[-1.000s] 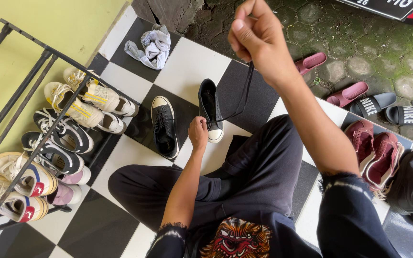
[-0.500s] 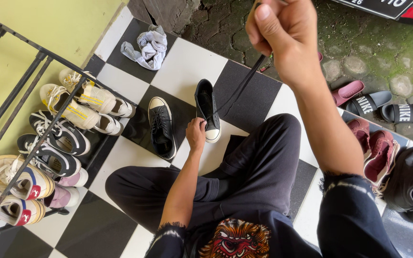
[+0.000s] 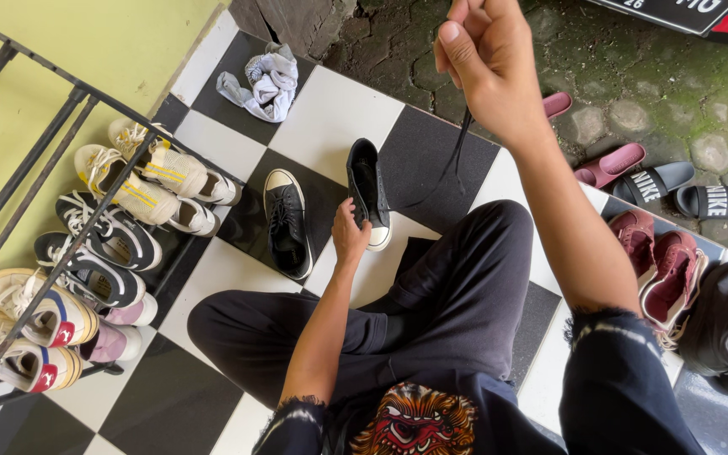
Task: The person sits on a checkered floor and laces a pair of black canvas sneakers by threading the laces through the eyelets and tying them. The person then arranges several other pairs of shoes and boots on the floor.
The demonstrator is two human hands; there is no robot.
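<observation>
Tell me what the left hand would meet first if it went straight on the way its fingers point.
The left hand already reaches the black sneaker; that shoe comes first, though true contact is hard to judge from above.

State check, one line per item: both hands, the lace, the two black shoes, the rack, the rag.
right hand: raised, pinching the lace
lace: black, hanging slack to the shoe
left hand: on the unlaced shoe
unlaced shoe: upright, open
laced shoe: upright, beside it
shoe rack: full of sneakers
rag: crumpled on tile
</observation>
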